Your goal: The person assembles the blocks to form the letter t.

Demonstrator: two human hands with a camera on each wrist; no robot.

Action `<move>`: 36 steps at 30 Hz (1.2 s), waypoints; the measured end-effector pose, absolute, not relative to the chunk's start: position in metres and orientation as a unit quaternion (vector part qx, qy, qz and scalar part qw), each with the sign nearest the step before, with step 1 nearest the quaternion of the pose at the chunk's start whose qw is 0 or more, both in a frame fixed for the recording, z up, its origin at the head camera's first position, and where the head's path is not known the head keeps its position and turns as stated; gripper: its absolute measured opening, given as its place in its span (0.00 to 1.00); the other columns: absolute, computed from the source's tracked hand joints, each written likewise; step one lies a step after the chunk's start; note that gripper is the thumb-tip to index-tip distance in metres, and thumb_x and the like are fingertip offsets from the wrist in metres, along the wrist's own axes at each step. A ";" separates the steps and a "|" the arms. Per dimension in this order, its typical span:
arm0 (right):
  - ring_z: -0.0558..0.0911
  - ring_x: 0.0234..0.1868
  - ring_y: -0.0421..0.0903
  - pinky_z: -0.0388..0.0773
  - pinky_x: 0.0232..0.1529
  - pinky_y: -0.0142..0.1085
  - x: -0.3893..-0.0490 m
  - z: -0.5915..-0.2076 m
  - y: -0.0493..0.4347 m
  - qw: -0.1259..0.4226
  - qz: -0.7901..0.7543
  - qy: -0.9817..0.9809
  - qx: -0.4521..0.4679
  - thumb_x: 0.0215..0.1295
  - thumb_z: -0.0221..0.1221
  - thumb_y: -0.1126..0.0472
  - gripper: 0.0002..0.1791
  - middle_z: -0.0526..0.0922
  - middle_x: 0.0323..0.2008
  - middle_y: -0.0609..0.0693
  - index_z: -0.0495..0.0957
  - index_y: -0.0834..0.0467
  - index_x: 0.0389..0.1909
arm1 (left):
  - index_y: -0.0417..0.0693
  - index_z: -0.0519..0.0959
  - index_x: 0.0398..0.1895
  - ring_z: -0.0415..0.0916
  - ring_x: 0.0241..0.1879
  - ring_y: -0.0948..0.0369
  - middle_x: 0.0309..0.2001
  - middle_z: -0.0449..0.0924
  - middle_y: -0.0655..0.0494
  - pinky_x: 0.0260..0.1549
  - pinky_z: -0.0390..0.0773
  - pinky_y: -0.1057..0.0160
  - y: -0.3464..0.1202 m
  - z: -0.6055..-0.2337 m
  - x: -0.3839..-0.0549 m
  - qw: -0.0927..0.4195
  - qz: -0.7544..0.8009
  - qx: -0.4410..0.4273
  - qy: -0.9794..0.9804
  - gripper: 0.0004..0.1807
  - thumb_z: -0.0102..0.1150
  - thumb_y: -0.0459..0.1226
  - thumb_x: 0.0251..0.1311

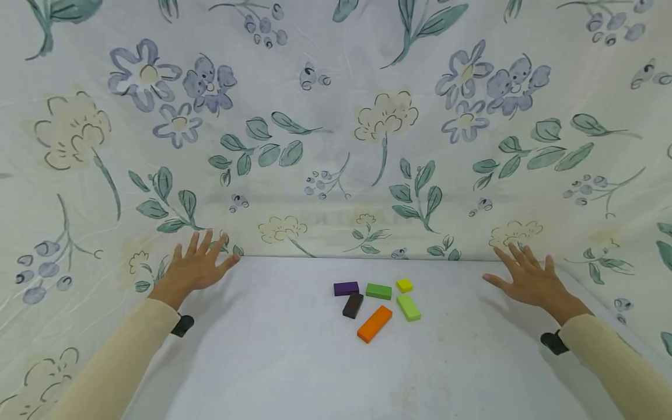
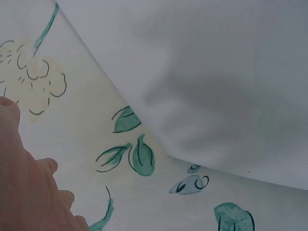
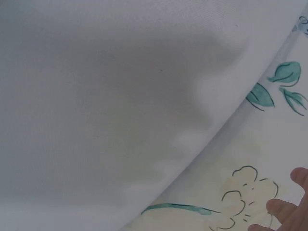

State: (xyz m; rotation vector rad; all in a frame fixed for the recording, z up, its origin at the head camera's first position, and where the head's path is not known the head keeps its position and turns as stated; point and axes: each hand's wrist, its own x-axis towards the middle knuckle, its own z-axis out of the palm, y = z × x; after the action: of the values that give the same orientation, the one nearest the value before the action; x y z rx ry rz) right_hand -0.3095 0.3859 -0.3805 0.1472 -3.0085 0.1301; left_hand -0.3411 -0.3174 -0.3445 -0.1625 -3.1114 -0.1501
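Observation:
My left hand point(image 1: 196, 268) hovers over the table's left side with its fingers spread and holds nothing. On the opposite side, my right hand point(image 1: 532, 280) is likewise spread and holds nothing. Between them on the table lies a loose group of small blocks. An orange block point(image 1: 375, 324) is nearest me, with a dark brown block point(image 1: 353, 305) behind it to the left. Farther back are a purple block point(image 1: 346, 289) and a green block point(image 1: 379, 291). To the right lie a lime green block point(image 1: 408, 307) and a small yellow block point(image 1: 404, 285).
The white table point(image 1: 294, 367) ends at a straight back edge. Behind it and at the sides hangs a floral-patterned sheet point(image 1: 336, 76). Shadows of the hands fall on the table top in both wrist views. A dark band point(image 1: 182, 325) sits on the left wrist.

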 end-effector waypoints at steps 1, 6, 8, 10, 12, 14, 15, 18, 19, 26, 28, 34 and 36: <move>0.44 0.73 0.79 0.31 0.62 0.81 -0.309 -0.380 0.386 0.065 0.044 -0.996 0.049 0.66 0.46 0.24 0.53 0.44 0.75 0.75 0.47 0.57 0.78 | 0.46 0.41 0.81 0.22 0.75 0.30 0.78 0.28 0.31 0.65 0.24 0.23 -0.317 -0.345 -0.341 0.012 -0.051 -0.054 -0.997 0.55 0.26 0.75 0.63; 0.45 0.72 0.80 0.33 0.61 0.82 -0.311 -0.382 0.385 0.066 0.037 -0.996 0.056 0.66 0.47 0.25 0.52 0.46 0.75 0.75 0.50 0.58 0.77 | 0.46 0.43 0.80 0.24 0.75 0.29 0.78 0.31 0.30 0.66 0.26 0.23 -0.319 -0.354 -0.340 0.012 -0.047 -0.055 -0.997 0.54 0.28 0.75 0.64; 0.46 0.72 0.80 0.33 0.61 0.82 -0.314 -0.384 0.383 0.066 0.034 -0.995 0.059 0.66 0.47 0.25 0.52 0.46 0.75 0.75 0.50 0.58 0.77 | 0.45 0.44 0.80 0.25 0.75 0.29 0.78 0.32 0.30 0.66 0.27 0.23 -0.321 -0.359 -0.339 0.010 -0.044 -0.052 -0.998 0.55 0.28 0.75 0.64; 0.46 0.72 0.80 0.33 0.61 0.82 -0.315 -0.385 0.380 0.067 0.034 -0.995 0.063 0.65 0.47 0.25 0.52 0.47 0.75 0.74 0.50 0.58 0.77 | 0.44 0.44 0.80 0.25 0.75 0.29 0.78 0.31 0.30 0.66 0.26 0.23 -0.322 -0.361 -0.336 0.004 -0.048 -0.049 -0.998 0.55 0.28 0.74 0.64; 0.47 0.72 0.80 0.34 0.61 0.82 -0.315 -0.384 0.378 0.068 0.034 -0.995 0.064 0.65 0.47 0.25 0.52 0.47 0.75 0.74 0.51 0.57 0.77 | 0.43 0.44 0.80 0.25 0.75 0.29 0.78 0.32 0.29 0.65 0.26 0.23 -0.319 -0.362 -0.334 0.002 -0.057 -0.050 -0.997 0.54 0.30 0.74 0.65; 0.47 0.72 0.80 0.35 0.62 0.82 -0.315 -0.383 0.376 0.069 0.032 -0.995 0.065 0.65 0.47 0.25 0.52 0.48 0.75 0.74 0.51 0.58 0.77 | 0.43 0.44 0.80 0.25 0.75 0.29 0.78 0.32 0.29 0.66 0.25 0.23 -0.316 -0.362 -0.331 -0.001 -0.063 -0.054 -0.997 0.54 0.30 0.74 0.65; 0.47 0.72 0.80 0.35 0.61 0.82 -0.314 -0.383 0.376 0.070 0.031 -0.995 0.065 0.65 0.48 0.25 0.52 0.48 0.75 0.74 0.51 0.58 0.77 | 0.43 0.44 0.80 0.25 0.75 0.29 0.78 0.33 0.29 0.66 0.26 0.23 -0.314 -0.362 -0.330 0.000 -0.064 -0.056 -0.996 0.54 0.30 0.73 0.65; 0.47 0.72 0.80 0.36 0.62 0.82 -0.312 -0.382 0.374 0.072 0.026 -0.995 0.065 0.66 0.48 0.25 0.51 0.49 0.75 0.74 0.52 0.58 0.77 | 0.43 0.46 0.80 0.28 0.75 0.29 0.77 0.37 0.28 0.67 0.29 0.23 -0.308 -0.362 -0.327 0.011 -0.062 -0.063 -0.996 0.54 0.30 0.73 0.65; 0.48 0.72 0.80 0.37 0.62 0.82 -0.312 -0.382 0.373 0.075 0.023 -0.995 0.066 0.66 0.48 0.25 0.51 0.49 0.75 0.74 0.52 0.58 0.76 | 0.43 0.47 0.80 0.29 0.76 0.30 0.78 0.38 0.29 0.67 0.29 0.24 -0.306 -0.364 -0.327 0.014 -0.061 -0.064 -0.996 0.53 0.30 0.73 0.65; 0.49 0.72 0.79 0.40 0.62 0.81 -0.308 -0.385 0.362 0.076 0.032 -0.993 0.080 0.65 0.49 0.26 0.51 0.50 0.75 0.73 0.53 0.57 0.76 | 0.44 0.46 0.80 0.33 0.76 0.30 0.78 0.42 0.32 0.67 0.32 0.24 -0.298 -0.371 -0.326 0.023 -0.060 -0.084 -0.994 0.52 0.30 0.72 0.67; 0.49 0.72 0.79 0.42 0.62 0.81 -0.307 -0.384 0.357 0.080 0.035 -0.992 0.087 0.66 0.49 0.26 0.50 0.50 0.75 0.73 0.53 0.57 0.76 | 0.45 0.46 0.80 0.32 0.76 0.31 0.79 0.41 0.33 0.68 0.32 0.24 -0.294 -0.370 -0.325 0.019 -0.066 -0.091 -0.993 0.52 0.32 0.72 0.66; 0.52 0.72 0.78 0.48 0.63 0.79 -0.299 -0.382 0.343 0.099 0.039 -0.989 0.100 0.67 0.50 0.28 0.49 0.50 0.75 0.73 0.54 0.57 0.76 | 0.45 0.47 0.80 0.32 0.77 0.32 0.78 0.41 0.32 0.68 0.34 0.25 -0.278 -0.367 -0.321 0.016 -0.097 -0.111 -0.989 0.52 0.39 0.71 0.65; 0.52 0.72 0.77 0.50 0.62 0.79 -0.296 -0.384 0.338 0.105 0.047 -0.988 0.106 0.67 0.52 0.29 0.48 0.51 0.74 0.73 0.55 0.59 0.75 | 0.44 0.47 0.80 0.33 0.77 0.32 0.78 0.41 0.33 0.68 0.35 0.25 -0.273 -0.370 -0.320 0.015 -0.106 -0.114 -0.988 0.52 0.40 0.70 0.66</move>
State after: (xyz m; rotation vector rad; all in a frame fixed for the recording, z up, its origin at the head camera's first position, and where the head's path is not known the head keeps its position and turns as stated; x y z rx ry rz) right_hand -0.2958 0.3383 -0.3838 0.3135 -2.9111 0.1377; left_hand -0.3197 -0.2729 -0.3699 -0.3535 -3.0742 -0.3294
